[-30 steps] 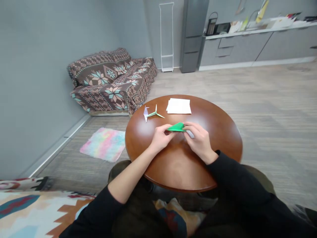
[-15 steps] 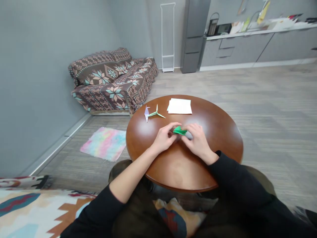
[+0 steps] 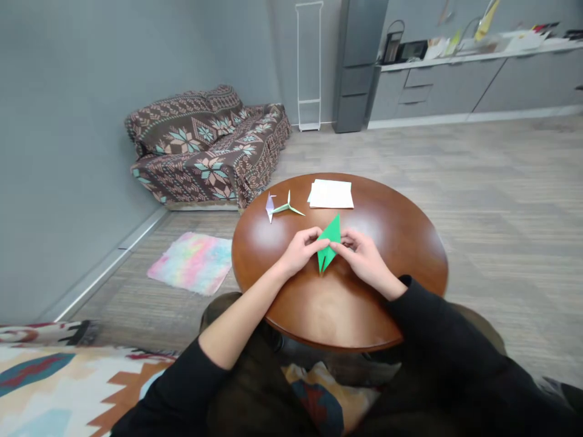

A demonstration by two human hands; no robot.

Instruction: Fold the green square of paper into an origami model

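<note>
A green folded paper [image 3: 332,232], diamond-shaped with a slit at its lower end, is held above the table between both hands. My left hand [image 3: 304,249] grips its left edge, thumb on the front face and fingers behind. On the right edge, my right hand [image 3: 362,250] pinches it the same way, its thumb close to the left one. Beyond the hands, a purple origami crane [image 3: 270,208] lies beside a pale green folded paper piece with three thin points [image 3: 288,207]. A stack of white paper sheets [image 3: 331,194] rests near the table's far edge.
The round brown table [image 3: 396,261] stands right before my knees. A sofa with a patterned cover [image 3: 204,145] is at the back left, and a pastel rug [image 3: 191,262] lies on the floor. Kitchen cabinets [image 3: 432,91] line the back right.
The green paper has turned from nearly edge-on to upright, its broad diamond face now toward me. Both hands have shifted their grip to its sides, thumbs in front.
</note>
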